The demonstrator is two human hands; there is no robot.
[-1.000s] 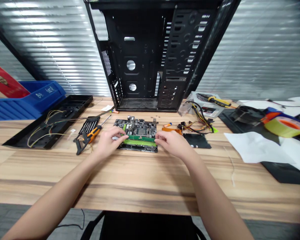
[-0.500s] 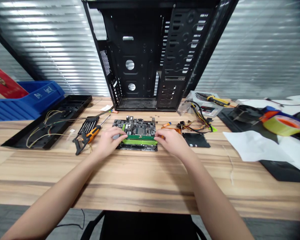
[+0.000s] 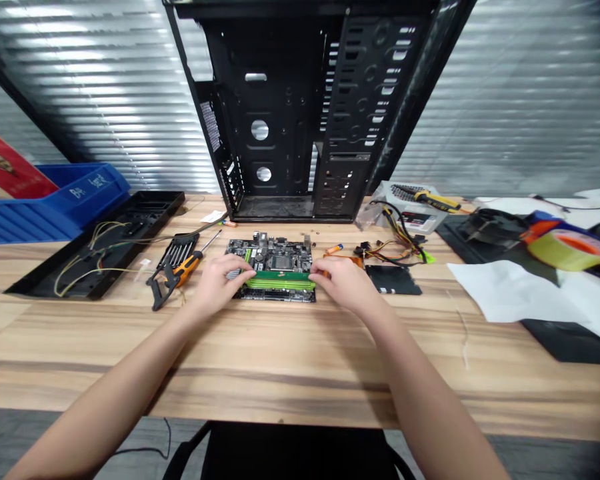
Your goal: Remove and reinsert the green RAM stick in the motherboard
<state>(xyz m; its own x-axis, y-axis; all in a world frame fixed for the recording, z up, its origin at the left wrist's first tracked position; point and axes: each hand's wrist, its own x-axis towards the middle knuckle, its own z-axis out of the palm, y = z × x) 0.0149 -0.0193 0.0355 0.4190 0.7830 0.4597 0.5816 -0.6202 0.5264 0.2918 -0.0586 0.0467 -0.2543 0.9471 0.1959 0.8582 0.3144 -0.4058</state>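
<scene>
the left hand (image 3: 219, 283) pinches one end of a green memory stick (image 3: 280, 275) between thumb and fingers, and the right hand (image 3: 344, 280) grips the other end in the same narrow way. the stick stretches across the motherboard (image 3: 269, 257), just behind the lime-green slots (image 3: 280, 285), though i cannot tell whether it is seated. the board lies on the wooden table (image 3: 280, 353) before the black case (image 3: 287, 160), an orange-handled screwdriver (image 3: 186, 268) near the left hand.
</scene>
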